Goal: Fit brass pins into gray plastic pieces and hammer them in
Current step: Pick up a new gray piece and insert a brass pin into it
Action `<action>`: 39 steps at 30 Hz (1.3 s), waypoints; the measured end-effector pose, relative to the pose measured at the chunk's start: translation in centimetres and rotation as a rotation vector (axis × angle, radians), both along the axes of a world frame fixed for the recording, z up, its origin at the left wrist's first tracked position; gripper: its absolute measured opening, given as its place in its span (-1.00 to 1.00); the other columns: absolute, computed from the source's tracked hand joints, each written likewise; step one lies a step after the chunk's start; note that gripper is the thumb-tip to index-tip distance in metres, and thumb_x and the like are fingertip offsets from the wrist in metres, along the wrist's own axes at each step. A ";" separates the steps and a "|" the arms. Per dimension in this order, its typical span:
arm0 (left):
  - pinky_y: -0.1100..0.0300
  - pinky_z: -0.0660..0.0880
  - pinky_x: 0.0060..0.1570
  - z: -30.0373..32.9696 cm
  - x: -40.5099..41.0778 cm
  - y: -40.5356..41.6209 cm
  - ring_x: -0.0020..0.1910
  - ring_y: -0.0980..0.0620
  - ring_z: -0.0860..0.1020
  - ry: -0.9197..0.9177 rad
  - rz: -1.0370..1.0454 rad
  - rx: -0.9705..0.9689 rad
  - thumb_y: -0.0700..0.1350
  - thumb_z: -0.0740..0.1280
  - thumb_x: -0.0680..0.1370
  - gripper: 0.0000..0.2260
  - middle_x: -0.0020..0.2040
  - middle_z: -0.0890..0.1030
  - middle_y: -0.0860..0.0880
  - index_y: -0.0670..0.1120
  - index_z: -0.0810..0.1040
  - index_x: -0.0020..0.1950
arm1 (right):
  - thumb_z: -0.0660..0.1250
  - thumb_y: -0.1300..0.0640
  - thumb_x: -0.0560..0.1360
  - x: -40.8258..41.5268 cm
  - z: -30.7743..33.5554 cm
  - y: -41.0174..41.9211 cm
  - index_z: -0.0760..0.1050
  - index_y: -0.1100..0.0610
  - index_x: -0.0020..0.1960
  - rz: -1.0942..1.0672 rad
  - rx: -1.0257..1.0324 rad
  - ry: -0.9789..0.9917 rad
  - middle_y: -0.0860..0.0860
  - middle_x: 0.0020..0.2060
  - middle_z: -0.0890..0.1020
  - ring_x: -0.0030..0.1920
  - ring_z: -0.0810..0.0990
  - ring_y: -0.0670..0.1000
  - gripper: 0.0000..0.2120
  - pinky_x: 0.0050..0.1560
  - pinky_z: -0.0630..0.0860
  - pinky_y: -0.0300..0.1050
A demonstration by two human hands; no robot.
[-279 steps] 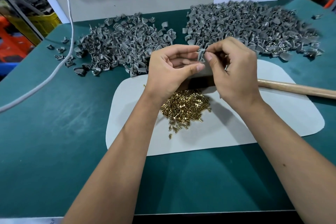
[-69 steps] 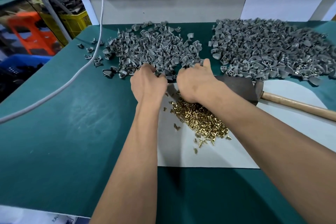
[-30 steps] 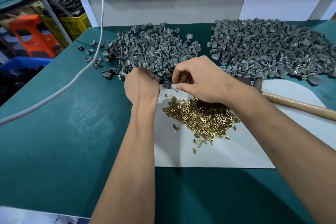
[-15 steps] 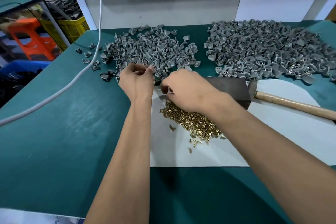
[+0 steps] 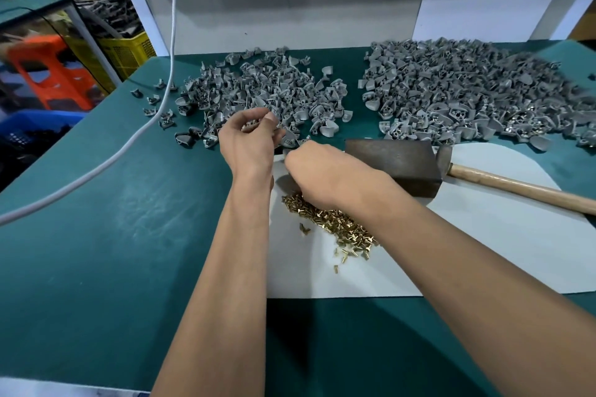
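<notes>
Bare forearms, no sleeves, left hand [image 5: 250, 142], right hand [image 5: 325, 172]

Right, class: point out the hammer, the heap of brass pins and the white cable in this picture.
hammer [image 5: 396, 167]: head view, on the dark metal head.
heap of brass pins [image 5: 335, 226]: head view, on the middle of the exposed pins.
white cable [image 5: 129, 142]: head view, where it crosses the green tabletop.

The left hand [image 5: 250, 142] has lifted from the near edge of the left pile of gray plastic pieces [image 5: 264, 90], fingers curled around small parts. The right hand [image 5: 322, 171] has dropped from its raised pinch onto the heap of small brass pins [image 5: 335, 226].
</notes>
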State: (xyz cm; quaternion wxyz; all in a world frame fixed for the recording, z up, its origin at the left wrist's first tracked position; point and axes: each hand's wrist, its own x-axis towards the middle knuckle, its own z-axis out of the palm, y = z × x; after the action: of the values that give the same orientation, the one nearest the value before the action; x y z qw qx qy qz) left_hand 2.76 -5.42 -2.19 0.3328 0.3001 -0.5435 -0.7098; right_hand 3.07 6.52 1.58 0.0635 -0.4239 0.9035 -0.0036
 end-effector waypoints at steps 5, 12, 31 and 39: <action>0.05 0.66 -0.15 0.3 -0.3 1.4 -0.25 0.00 0.70 -0.002 -0.061 -0.132 -0.33 0.47 0.50 -0.91 -0.17 0.73 -0.12 -0.17 0.71 -0.06 | 0.32 0.23 0.61 -0.4 0.4 2.7 0.50 0.10 0.07 0.000 -0.423 -0.093 0.07 -0.11 0.62 -0.18 0.61 0.07 -0.93 -0.13 0.57 0.01; 0.00 0.66 0.07 0.7 -0.2 5.3 -0.11 -0.04 0.72 0.155 -0.428 -0.124 -0.49 0.37 0.51 -0.71 -0.04 0.72 -0.15 -0.16 0.68 0.09 | 0.44 0.17 0.56 -2.0 0.2 9.9 0.65 -0.05 0.02 -0.170 -0.765 -0.084 -0.15 -0.09 0.67 -0.05 0.62 -0.19 -0.87 0.08 0.51 -0.28; -0.09 0.63 0.15 -0.1 0.2 7.6 0.00 -0.16 0.70 0.201 -0.781 -0.376 -0.40 0.53 0.42 -0.69 0.00 0.72 -0.25 -0.23 0.67 0.13 | 0.52 0.31 0.43 -2.2 -1.9 13.4 0.53 0.15 0.05 -0.251 -1.109 0.101 -0.07 -0.19 0.69 -0.09 0.68 -0.20 -0.74 -0.05 0.54 -0.41; 0.11 0.66 -0.01 0.0 0.3 7.9 -0.11 -0.06 0.71 0.210 -0.791 -0.376 -0.43 0.54 0.38 -0.70 -0.11 0.74 -0.17 -0.23 0.68 0.08 | 0.53 0.33 0.40 -2.1 -2.2 13.2 0.51 0.13 0.01 -0.289 -1.151 0.098 -0.09 -0.22 0.67 -0.13 0.68 -0.15 -0.72 -0.09 0.62 -0.27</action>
State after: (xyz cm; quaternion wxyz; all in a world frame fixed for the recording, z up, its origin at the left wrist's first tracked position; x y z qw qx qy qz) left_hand 3.10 2.45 -2.19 0.1380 -0.0700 -0.6992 -0.6980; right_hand 0.97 19.71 -0.64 -0.2192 -0.2624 0.8067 -0.4819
